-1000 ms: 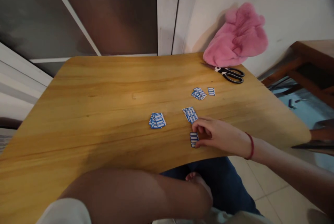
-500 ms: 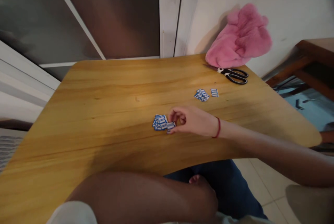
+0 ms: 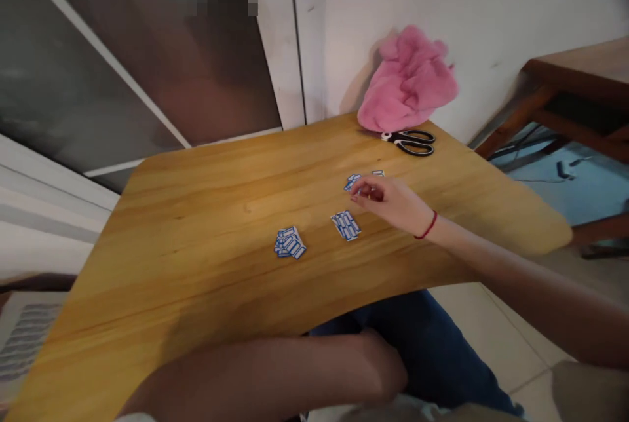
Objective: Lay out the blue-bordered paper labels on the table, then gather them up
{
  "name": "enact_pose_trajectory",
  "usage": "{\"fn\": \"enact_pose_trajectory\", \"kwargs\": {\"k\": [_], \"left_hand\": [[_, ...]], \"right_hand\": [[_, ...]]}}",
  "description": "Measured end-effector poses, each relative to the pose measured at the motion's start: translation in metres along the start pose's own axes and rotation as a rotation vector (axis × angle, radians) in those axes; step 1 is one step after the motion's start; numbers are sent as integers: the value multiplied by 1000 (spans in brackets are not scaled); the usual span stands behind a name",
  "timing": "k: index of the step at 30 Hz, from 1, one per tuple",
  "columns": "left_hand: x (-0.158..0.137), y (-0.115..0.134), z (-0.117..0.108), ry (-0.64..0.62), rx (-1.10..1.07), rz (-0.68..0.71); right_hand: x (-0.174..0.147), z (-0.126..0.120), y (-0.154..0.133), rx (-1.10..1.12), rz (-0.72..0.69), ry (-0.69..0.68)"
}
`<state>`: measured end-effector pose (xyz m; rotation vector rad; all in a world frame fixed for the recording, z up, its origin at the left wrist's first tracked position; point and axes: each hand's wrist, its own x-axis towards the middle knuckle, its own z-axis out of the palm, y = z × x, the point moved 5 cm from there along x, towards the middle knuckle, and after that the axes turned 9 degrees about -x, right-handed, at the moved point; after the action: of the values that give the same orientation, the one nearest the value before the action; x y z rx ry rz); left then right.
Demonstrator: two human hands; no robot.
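My right hand (image 3: 390, 204), with a red string bracelet at the wrist, hovers over the table with fingers curled and a gap between thumb and forefinger. Nothing shows between them. Its fingertips are at the near edge of a small pile of white, blue-edged label pieces (image 3: 352, 181), which the hand partly covers. A neat group of the same labels (image 3: 346, 225) lies below the fingers. Farther left is a loose, overlapping heap of labels (image 3: 289, 242). My left hand (image 3: 386, 366) rests low over my lap, below the table edge; its fingers cannot be made out.
Black-handled scissors (image 3: 410, 141) lie at the back right of the wooden table (image 3: 221, 196), beside a crumpled pink plush cloth (image 3: 407, 84). A single label piece (image 3: 378, 173) shows behind my right hand. A brown wooden stand (image 3: 565, 88) is off to the right.
My right hand has let go of the label piece by the left heap and moved right and back to the far pile. A label group now lies between the piles. The view has turned slightly.
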<state>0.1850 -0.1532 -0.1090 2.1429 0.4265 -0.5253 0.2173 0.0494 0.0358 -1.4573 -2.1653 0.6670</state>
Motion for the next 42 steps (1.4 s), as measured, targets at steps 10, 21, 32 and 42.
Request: {"fn": "enact_pose_trajectory", "kwargs": {"k": [10,21,32,42], "left_hand": [[-129,-12,-201,938,-404,-142],[-113,-110,-285,1059,-100,-347],[-157,-74,-269,969,-102,-474],[-249,-102,-187,1021,-435,-661]], "right_hand": [[26,-43,103,-262,95,96],[65,-34,78,-418,-44,-322],[68,-38,77,-104,-78,-233],[31,62,-78,14,-373,-444]]}}
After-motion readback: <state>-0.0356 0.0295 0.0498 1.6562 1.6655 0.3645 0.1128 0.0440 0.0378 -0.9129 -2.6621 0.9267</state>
